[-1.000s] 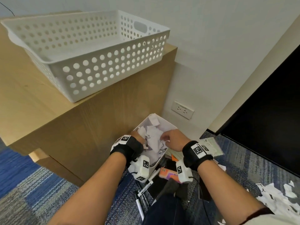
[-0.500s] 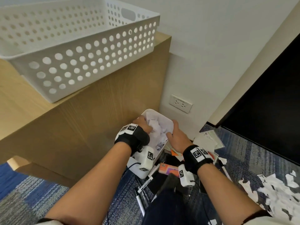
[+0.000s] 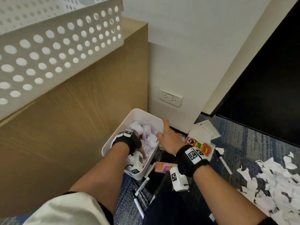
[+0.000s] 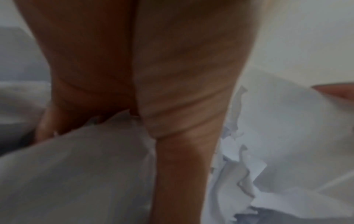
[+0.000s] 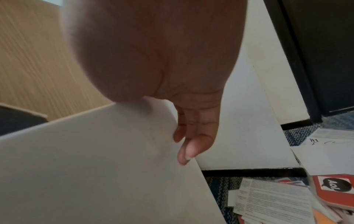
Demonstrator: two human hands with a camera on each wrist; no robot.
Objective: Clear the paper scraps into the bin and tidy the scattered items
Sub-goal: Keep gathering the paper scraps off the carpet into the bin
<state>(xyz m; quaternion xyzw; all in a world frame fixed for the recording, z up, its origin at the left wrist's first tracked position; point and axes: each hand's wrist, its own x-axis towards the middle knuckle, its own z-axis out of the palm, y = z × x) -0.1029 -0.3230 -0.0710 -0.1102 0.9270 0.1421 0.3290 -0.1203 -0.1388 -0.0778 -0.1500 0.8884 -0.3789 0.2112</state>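
From the head view I see the bin point(image 3: 138, 116) at frame centre, my left hand point(image 3: 138, 143) buried in paper scraps point(image 3: 150, 137), my right hand point(image 3: 168, 137) gripping its rim. Left wrist: fingers point(image 4: 182, 166) straight, pressing the scraps point(image 4: 287, 136). Right wrist: fingers point(image 5: 191, 136) curled over the bin point(image 5: 95, 166) wall.

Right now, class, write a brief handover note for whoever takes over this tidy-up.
Left hand: down inside the white bin, fingers pushed among the paper scraps; grip unclear.
Right hand: holding the bin's wall.
Done: bin partly filled.
Left: large scrap pile on the carpet at right; markers, red booklet and sheets lie scattered beside the bin.
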